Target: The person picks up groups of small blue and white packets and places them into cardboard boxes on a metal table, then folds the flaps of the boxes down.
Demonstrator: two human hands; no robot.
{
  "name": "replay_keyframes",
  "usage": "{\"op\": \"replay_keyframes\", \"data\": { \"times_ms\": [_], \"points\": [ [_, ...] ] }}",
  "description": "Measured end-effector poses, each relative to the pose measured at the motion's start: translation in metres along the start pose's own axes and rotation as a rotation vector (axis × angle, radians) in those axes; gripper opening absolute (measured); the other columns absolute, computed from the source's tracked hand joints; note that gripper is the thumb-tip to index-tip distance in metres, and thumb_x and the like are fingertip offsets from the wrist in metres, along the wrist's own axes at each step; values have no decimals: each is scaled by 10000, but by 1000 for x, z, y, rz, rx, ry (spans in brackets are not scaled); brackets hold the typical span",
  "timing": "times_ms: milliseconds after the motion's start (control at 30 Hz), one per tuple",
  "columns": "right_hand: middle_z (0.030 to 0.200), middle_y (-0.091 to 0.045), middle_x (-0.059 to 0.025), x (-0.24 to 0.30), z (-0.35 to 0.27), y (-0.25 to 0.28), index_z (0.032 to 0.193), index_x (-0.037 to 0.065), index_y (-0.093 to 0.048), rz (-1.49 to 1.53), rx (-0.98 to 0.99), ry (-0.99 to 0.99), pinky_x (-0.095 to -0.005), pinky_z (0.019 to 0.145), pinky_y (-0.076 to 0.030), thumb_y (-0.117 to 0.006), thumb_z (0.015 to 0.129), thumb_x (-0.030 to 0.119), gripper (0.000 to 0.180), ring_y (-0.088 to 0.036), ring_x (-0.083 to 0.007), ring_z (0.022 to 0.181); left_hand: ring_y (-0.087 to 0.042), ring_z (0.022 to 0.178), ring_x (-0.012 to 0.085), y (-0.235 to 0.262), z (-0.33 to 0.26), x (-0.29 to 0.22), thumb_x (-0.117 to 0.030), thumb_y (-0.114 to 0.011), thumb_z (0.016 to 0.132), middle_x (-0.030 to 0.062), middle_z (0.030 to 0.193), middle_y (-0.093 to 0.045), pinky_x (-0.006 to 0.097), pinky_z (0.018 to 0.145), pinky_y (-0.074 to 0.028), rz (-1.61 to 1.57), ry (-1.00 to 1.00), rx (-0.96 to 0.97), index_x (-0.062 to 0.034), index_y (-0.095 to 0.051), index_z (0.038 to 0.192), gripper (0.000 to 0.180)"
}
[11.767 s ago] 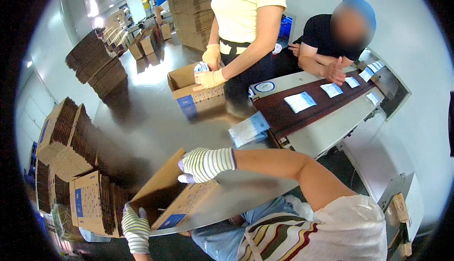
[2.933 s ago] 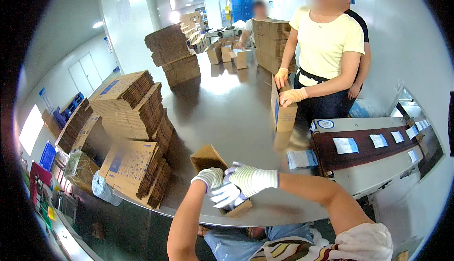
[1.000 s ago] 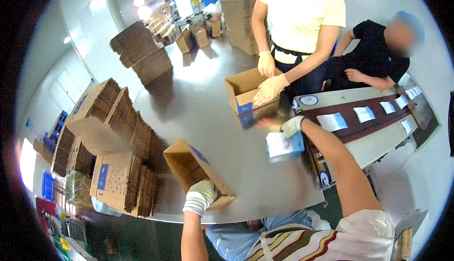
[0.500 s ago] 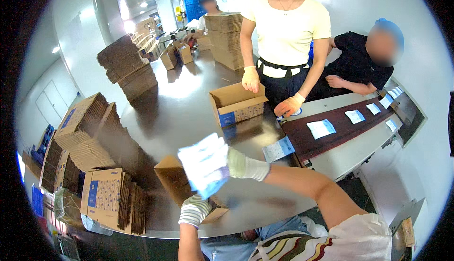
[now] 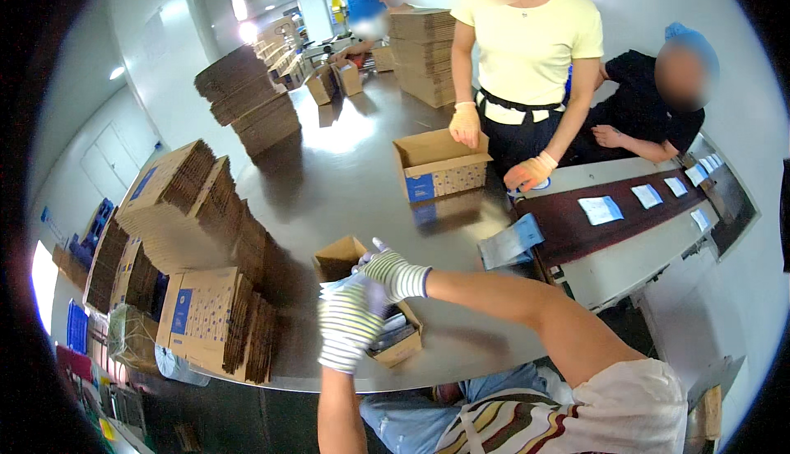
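Both my hands wear striped knit gloves and meet over a small open cardboard box (image 5: pixel 403 349) at the table's near edge. My left hand (image 5: pixel 350 322) is closed on light blue-and-white packets (image 5: pixel 336 283), which show just past its fingers. Close against it, my right hand (image 5: pixel 395 273) is open, one finger sticking up and the others reaching left over the box; I see nothing held in it. Several packets lie inside the box, partly hidden by my left hand. To the right, blue-and-white packets (image 5: pixel 512 242) lie at the conveyor's end.
Stacks of flattened cartons (image 5: pixel 202 314) stand at left. A co-worker in yellow gloves has one hand at a larger open carton (image 5: pixel 444 178). Packets lie along the dark red conveyor belt (image 5: pixel 568 236), where another person sits. More cardboard stacks (image 5: pixel 424 55) stand at the back.
The bundle of packets that my right hand held up has come down to the box and is now mostly hidden. My left hand has moved over it. Another packet appears at the conveyor's end.
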State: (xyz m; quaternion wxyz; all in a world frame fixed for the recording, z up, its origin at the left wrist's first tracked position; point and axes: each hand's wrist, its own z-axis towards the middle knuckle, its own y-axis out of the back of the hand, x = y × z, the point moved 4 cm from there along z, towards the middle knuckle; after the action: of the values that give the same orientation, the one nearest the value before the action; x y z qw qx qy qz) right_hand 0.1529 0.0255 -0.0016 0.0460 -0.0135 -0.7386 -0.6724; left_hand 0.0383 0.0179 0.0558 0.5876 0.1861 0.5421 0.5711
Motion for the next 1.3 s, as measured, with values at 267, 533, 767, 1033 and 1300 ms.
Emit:
{"op": "replay_keyframes", "data": {
  "times_ms": [267, 533, 767, 1033, 1300],
  "points": [
    [1316, -448, -175, 10, -48, 35, 1245, 11, -476, 55, -148, 60, -453, 1092, -237, -768, 582, 503, 875, -343, -329, 1284, -626, 957, 330, -47, 61, 86, -266, -444, 884, 163, 1027, -651, 417, 827, -492, 448, 346, 434, -59, -628, 1026, 312],
    [1107, -563, -125, 72, -113, -28, 1061, 80, -562, -80, -328, 371, -400, 980, -408, -487, 868, 242, 262, -536, -266, 1057, -507, 1180, 306, -107, 39, 126, -329, -445, 862, 159, 1240, -554, 363, 956, -417, 340, 221, 981, -64, -602, 1169, 435],
    [899, -568, -74, 54, -112, -39, 866, 103, -557, 60, -709, 331, -402, 944, -400, -537, 787, 192, 120, -549, -251, 940, -603, 962, 355, -64, 24, 56, -297, -462, 874, 220, 1004, -634, 405, 849, -473, 361, 280, 796, -7, -646, 963, 354],
    [1056, -569, -108, -24, -153, -5, 1023, 73, -553, 497, -580, 262, -428, 874, -446, -690, 770, 266, 347, -546, -290, 996, -590, 969, 323, -59, -12, 34, -356, -564, 810, 177, 1048, -595, 427, 828, -475, 523, 213, 527, -17, -589, 1040, 411],
    [954, -643, -169, -202, -210, -47, 985, 35, -610, 365, -462, -179, -392, 830, -484, -695, 734, 170, 298, -613, -315, 898, -590, 975, 326, -61, -11, 37, -346, -564, 809, 183, 1072, -594, 432, 824, -480, 506, 210, 523, -11, -585, 1056, 417]
  ]
}}
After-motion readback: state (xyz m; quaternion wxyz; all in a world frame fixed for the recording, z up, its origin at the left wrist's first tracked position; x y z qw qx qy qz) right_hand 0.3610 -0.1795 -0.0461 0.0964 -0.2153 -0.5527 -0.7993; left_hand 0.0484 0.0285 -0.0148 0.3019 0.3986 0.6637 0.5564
